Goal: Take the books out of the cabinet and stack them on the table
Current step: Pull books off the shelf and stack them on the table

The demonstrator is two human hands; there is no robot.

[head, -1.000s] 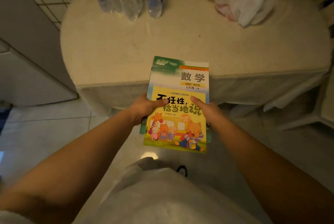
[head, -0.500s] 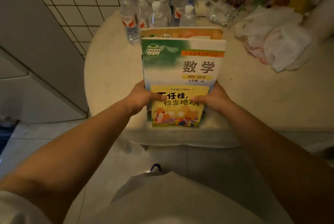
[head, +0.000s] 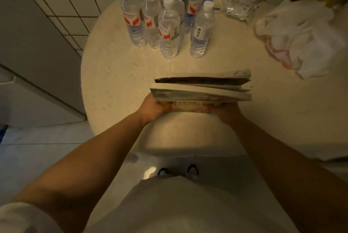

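The stack of books (head: pixel 202 89), upright with covers facing the camera half a second ago, is now tipped nearly flat, page edges showing, over the round table (head: pixel 116 86). At least three books show; whether the stack touches the tabletop is unclear. The left hand (head: pixel 152 107) grips its near left corner and the right hand (head: pixel 227 111) its near right corner. Beyond the stack stand about nine water bottles (head: pixel 169 25). Right of them lie two plastic bags (head: pixel 301 35).
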